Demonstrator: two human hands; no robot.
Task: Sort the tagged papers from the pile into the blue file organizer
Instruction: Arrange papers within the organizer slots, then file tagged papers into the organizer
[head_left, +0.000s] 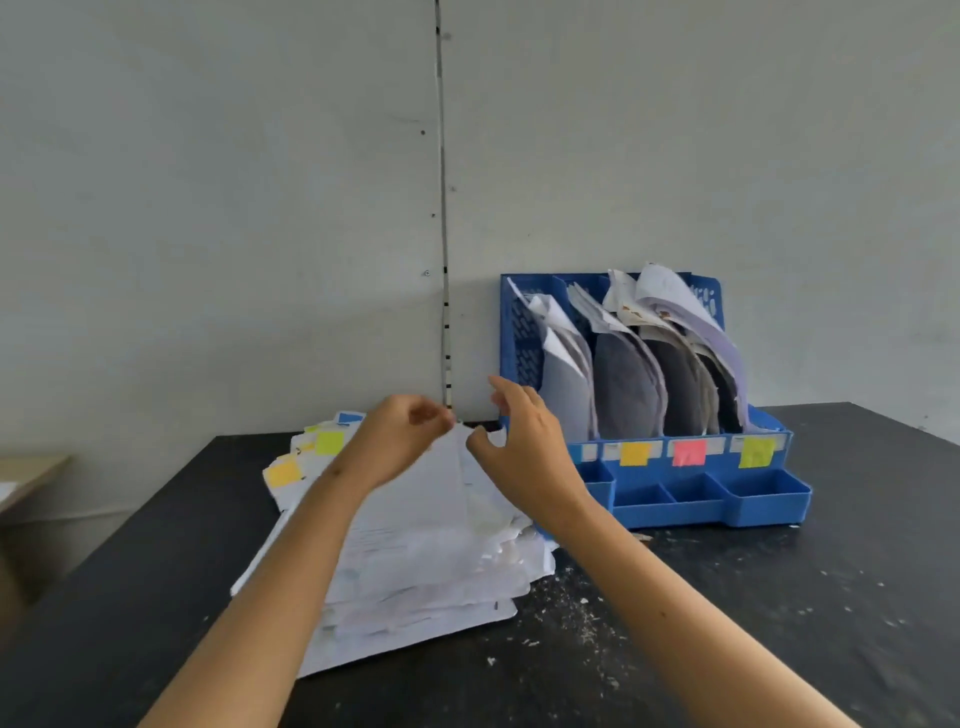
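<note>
Left hand (400, 436) pinching top sheet (431, 499), pile (415, 571) below, organizer (675, 499) rt

Your left hand (400, 441) and forearm cover much of the paper pile (415, 561). Your right hand (524, 447) hides the blue file organizer (691, 499)'s front-left corner. Printed text is unreadable.

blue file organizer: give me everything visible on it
The blue file organizer looks like plastic, with perforated walls. It stands upright on the black table, against the wall, right of the paper pile. Its upright slots hold curled, sagging papers. Orange, pink and yellow-green sticky tags mark the front strip; the leftmost label is hidden behind the right hand. Shallow open trays run along the front.
</note>
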